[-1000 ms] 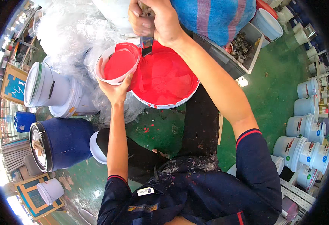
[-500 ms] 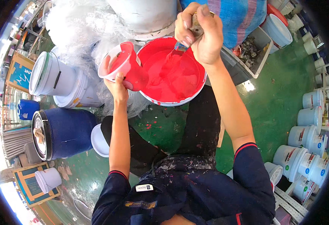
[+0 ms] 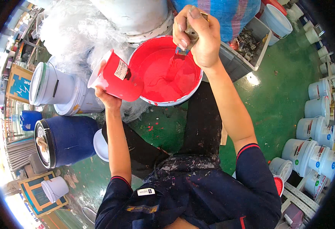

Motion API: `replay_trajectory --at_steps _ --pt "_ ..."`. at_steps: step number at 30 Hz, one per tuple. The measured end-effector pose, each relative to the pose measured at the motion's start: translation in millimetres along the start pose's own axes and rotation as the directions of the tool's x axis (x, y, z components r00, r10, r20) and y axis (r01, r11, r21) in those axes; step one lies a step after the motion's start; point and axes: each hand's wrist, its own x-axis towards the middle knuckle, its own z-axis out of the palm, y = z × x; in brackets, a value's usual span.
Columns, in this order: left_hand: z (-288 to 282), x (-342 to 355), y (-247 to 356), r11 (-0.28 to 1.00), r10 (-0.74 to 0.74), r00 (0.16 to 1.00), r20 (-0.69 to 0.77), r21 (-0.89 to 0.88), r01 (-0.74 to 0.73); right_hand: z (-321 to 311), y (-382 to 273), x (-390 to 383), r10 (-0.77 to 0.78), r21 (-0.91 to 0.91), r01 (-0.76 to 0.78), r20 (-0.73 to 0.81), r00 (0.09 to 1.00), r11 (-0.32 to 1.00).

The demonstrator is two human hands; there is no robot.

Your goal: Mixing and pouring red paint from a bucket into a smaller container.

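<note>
My left hand (image 3: 108,98) is wrapped round a translucent plastic cup (image 3: 117,78) smeared with red paint. The cup leans over, its rim toward the left and its base by the bucket's left edge; a white label shows on its side. In my right hand (image 3: 201,36) is a scraper (image 3: 183,50) with a worn handle, its flat blade coated red and pointing down over the bucket. Below it stands a white bucket (image 3: 167,104) holding thick red paint (image 3: 159,72). A streak of paint runs under the blade, where the surface is rippled.
Crumpled clear plastic wrap (image 3: 68,32) and a large white drum (image 3: 137,15) lie beyond the bucket. A grey crate (image 3: 232,61) of scraps stands at its right. Left are stacked white buckets (image 3: 52,84) and a blue drum (image 3: 70,141); several pails (image 3: 295,152) line the right side.
The cup has turned in my left hand, so its labelled side now shows and its inside mostly does not; it has shifted slightly down and left. My right hand stays over the bucket with the scraper.
</note>
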Motion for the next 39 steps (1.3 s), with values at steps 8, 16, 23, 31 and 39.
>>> replay_trajectory --at_steps 8,16,23,31,39 --pt "-25 -4 3 0.991 0.002 0.997 -0.084 -0.130 -0.013 5 2 2 -0.002 -0.142 0.010 0.054 0.999 0.990" --pt "-18 -11 12 0.977 -0.079 0.994 0.081 -0.190 0.093 8 10 9 -0.027 -0.029 0.029 0.068 0.997 0.999" --pt "-36 -22 3 0.997 -0.063 0.998 0.027 0.041 0.062 7 3 8 0.072 -0.072 -0.071 0.019 0.997 0.995" --pt "-12 -35 5 0.893 -0.099 0.978 0.184 0.449 0.006 0 8 52 0.197 0.079 -0.238 0.350 0.916 0.968" --pt "28 -35 6 0.931 -0.068 0.942 0.328 0.361 -0.058 29 36 76 0.318 0.090 -0.465 0.616 0.721 0.881"
